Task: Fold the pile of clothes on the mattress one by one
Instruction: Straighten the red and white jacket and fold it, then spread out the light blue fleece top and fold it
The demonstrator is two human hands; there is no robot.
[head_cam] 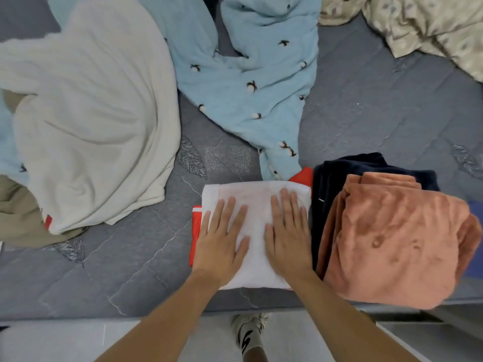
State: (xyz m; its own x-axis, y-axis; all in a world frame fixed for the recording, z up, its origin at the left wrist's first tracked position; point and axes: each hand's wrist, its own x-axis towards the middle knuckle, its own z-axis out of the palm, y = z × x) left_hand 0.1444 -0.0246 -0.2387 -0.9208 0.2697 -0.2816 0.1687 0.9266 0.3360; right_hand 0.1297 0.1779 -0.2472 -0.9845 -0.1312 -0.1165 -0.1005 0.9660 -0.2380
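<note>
Two hands flat on a folded white garment (pixel 257 189) at the near edge of the grey mattress (pixel 366 113); left hand (pixel 222 241) and right hand (pixel 287 236) side by side, fingers straight and slightly spread, gripping nothing; red fabric (pixel 195 231) showing beneath the white piece. Just right, touching: a folded salmon fleece (pixel 392 244) over a dark navy piece (pixel 350 165). Farther back, unfolded: a cream garment (pixel 91 113), a light blue garment (pixel 248 74), a beige patterned cloth (pixel 431 27).
</note>
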